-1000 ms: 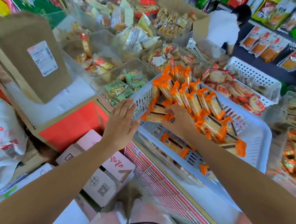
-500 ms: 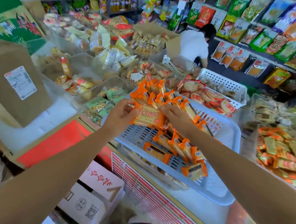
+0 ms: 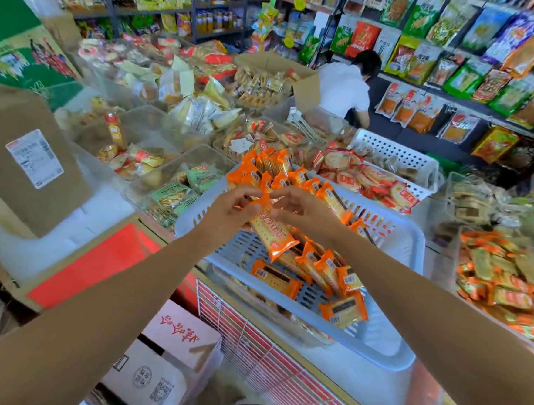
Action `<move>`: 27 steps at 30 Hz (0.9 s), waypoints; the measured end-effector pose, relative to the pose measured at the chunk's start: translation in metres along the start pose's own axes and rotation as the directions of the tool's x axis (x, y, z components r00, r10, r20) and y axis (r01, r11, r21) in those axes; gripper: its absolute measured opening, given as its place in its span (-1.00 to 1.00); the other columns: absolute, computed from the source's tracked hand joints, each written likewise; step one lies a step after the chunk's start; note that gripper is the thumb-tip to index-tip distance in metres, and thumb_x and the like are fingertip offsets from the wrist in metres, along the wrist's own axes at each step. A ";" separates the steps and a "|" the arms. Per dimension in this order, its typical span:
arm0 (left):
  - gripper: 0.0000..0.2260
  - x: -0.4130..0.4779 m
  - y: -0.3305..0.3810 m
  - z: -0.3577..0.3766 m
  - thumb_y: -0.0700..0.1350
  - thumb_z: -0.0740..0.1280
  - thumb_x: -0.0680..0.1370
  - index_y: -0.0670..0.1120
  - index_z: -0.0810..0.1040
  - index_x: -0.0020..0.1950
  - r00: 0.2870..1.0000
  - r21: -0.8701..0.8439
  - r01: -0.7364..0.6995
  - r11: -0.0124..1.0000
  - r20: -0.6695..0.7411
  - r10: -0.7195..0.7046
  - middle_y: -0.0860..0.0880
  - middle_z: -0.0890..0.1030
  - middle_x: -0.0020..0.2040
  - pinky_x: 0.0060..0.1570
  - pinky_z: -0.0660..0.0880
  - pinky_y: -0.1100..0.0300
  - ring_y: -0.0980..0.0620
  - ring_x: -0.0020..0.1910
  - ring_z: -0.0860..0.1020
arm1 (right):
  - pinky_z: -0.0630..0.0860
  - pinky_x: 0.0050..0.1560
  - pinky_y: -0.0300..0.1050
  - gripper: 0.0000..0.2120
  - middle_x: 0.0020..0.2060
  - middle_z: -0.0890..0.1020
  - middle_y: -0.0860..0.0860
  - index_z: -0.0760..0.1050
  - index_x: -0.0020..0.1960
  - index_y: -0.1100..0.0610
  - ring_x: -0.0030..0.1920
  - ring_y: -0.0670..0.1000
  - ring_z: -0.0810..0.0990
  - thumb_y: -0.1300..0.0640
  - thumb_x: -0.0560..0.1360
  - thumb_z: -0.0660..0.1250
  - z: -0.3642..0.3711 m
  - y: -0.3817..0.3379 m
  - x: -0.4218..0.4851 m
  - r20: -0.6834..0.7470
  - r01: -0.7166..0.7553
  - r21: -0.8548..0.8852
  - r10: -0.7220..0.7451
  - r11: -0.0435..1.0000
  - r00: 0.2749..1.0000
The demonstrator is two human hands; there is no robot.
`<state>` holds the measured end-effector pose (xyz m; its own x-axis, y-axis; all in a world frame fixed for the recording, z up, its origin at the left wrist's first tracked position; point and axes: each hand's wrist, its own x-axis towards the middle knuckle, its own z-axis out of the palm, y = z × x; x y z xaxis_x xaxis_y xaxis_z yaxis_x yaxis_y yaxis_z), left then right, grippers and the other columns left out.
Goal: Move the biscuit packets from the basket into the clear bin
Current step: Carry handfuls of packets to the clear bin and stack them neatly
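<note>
- Head view: the left hand point(image 3: 227, 213) and right hand point(image 3: 302, 214) meet over one long orange biscuit packet point(image 3: 274, 234). Each grip is pressed onto its upper end, the left with curled fingers and the right as a thumb-and-finger pinch.
- The packet slants down toward the viewer, held clear above the basket floor.
- More orange packets point(image 3: 265, 167) fan upward just behind the fingertips. Whether the hands hold them cannot be told.
- The pale slotted basket point(image 3: 409, 244) lies by the worktop's near edge, with loose packets point(image 3: 277, 279) scattered across its near half.
- The clear bin point(image 3: 453, 256) stands just beside the basket toward the worktop's right edge, filled with similar orange packets.
- A brown carton point(image 3: 31, 160) occupies the left edge, and a second basket point(image 3: 398, 154) lies farther back.
</note>
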<state>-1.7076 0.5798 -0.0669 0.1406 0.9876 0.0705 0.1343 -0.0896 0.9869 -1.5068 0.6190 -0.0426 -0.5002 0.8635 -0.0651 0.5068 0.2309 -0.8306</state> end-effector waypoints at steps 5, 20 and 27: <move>-0.67 -0.001 0.007 0.007 -0.07 0.34 0.54 -0.01 0.42 0.30 0.998 -0.100 0.026 0.995 -0.057 -0.032 -0.15 0.52 -0.06 0.01 0.56 -0.02 -0.17 -0.09 0.60 | 0.60 -0.09 -0.07 -0.64 -0.19 0.60 -0.02 0.42 0.33 -0.02 -0.19 0.01 0.63 0.07 0.55 0.35 -0.004 -0.002 0.003 -0.120 0.059 0.058 -0.051 0.997 0.991; -0.70 -0.001 0.006 0.003 -0.24 0.34 0.55 -0.22 0.45 0.28 0.955 -0.487 0.198 0.851 -0.100 -0.279 -0.22 0.61 0.05 -0.05 0.61 0.11 -0.20 0.00 0.64 | 0.63 -0.03 -0.01 -0.49 0.20 0.45 0.25 0.21 0.36 0.13 -0.01 0.17 0.66 0.28 0.52 0.37 -0.001 -0.003 0.011 -0.147 -0.096 0.636 0.242 0.766 0.959; -0.91 -0.017 -0.008 -0.038 -0.21 0.40 0.51 -0.13 0.65 0.00 0.897 -0.201 0.186 0.962 -0.364 -0.250 -0.11 0.62 -0.28 -0.20 0.57 0.09 0.00 -0.38 0.56 | 0.64 -0.01 0.05 -0.67 -0.08 0.61 0.14 0.37 0.26 0.13 -0.14 0.08 0.66 -0.07 0.62 0.18 0.015 0.008 0.023 0.072 -0.158 0.201 0.146 0.967 0.987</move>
<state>-1.7487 0.5690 -0.0703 -0.2642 0.9556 -0.1304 -0.0419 0.1237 0.9914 -1.5244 0.6340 -0.0592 -0.4702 0.8533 -0.2256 0.4280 -0.0031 -0.9038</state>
